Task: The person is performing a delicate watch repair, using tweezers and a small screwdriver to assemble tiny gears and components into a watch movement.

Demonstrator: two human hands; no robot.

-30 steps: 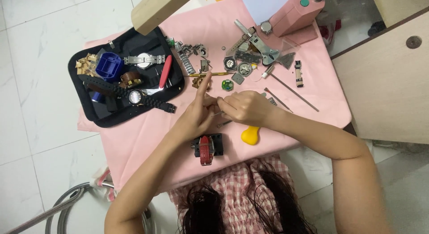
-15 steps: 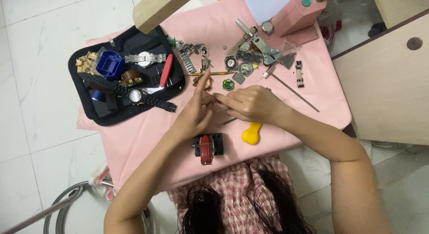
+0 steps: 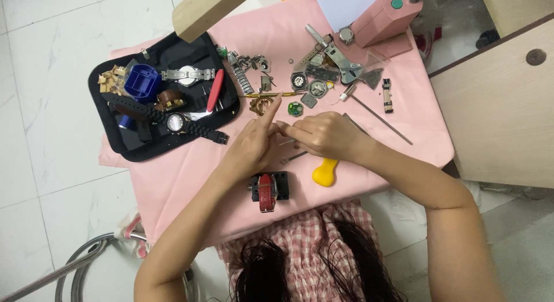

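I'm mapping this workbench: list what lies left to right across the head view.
Black tool case → red-handled tool → left hand → right hand → pink box → wooden cabinet.

The left hand (image 3: 251,143) has lifted its forefinger; the right hand (image 3: 323,134) edged closer.

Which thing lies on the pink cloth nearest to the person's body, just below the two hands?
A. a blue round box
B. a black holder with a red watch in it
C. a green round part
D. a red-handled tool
B: the black holder with a red watch sits below the left hand and right hand, closest to the table edge by the person.
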